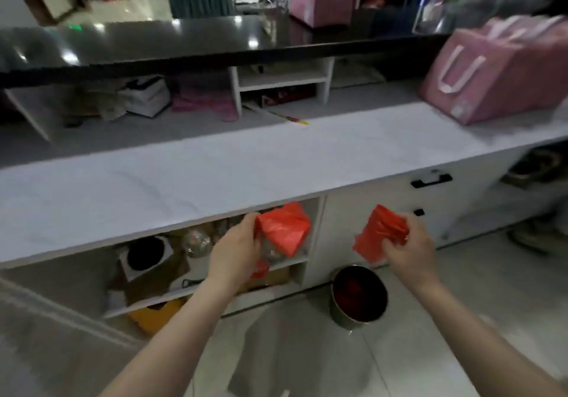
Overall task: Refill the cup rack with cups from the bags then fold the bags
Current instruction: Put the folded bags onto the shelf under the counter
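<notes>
Head view looks down over both bare forearms, which reach toward a white table. The left hand grips a left bag, a red plastic one folded into a compact, roughly square packet, with the fingers curled round its near edge. This bag sits below the table's front edge, in front of the open shelf under the table. The right hand pinches a right bag, also red plastic, bunched and creased, with a loose corner hanging down to the left of the wrist. That bag is held in front of the white cupboard front, below a black handle. The two bags are apart and do not touch.

Jars and a black round thing in a white frame stand on the shelf, too blurred to name further. A metal bin stands on the tiled floor between the hands and below them, with something red inside. A pink tote rests on the table's far right end. A glossy black counter runs above the table's back.
</notes>
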A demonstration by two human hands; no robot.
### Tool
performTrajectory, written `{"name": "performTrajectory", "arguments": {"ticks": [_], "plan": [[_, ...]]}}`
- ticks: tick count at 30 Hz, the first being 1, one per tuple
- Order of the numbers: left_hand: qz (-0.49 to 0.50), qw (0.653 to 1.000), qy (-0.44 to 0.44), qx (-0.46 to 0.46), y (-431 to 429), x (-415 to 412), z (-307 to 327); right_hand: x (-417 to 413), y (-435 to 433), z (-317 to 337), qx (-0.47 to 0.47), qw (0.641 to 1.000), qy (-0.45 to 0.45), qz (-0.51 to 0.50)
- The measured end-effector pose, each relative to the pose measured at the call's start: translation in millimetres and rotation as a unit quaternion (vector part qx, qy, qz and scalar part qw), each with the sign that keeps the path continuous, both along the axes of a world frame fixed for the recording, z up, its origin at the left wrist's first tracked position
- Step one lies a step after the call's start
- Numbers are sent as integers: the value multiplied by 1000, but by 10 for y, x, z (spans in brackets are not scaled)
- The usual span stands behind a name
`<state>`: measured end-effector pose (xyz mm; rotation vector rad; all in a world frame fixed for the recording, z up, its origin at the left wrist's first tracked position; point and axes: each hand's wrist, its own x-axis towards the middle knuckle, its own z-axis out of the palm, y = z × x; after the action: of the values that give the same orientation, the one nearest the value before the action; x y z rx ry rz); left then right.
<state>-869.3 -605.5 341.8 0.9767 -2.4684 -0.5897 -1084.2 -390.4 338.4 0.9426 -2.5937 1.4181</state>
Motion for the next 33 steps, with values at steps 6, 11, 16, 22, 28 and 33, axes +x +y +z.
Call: {"name": "performTrajectory", "arguments": {"ticks": [6,11,16,22,28,33], "plan": [[-114,988,-67,77,476,-1209,-368,-574,793,-345,-12,987,-126,-97],[-128,966,-58,216,678,-2041,-706,-1034,1019,-600,20,982,-147,-113],[-68,939,-39,335,717,-2688,-1126,-1667,1032,-783,59,974,-177,-129],[36,912,-74,401,791,-3043,-1524,-2429,983,-1013,81,964,-239,-85],[207,861,-58,461,1229,-3267,-1926,-3193,941,-1576,142,947,-283,41],[375,782,26,498,1816,-3449,-2184,-3712,981,-2007,208,912,-306,177]]}}
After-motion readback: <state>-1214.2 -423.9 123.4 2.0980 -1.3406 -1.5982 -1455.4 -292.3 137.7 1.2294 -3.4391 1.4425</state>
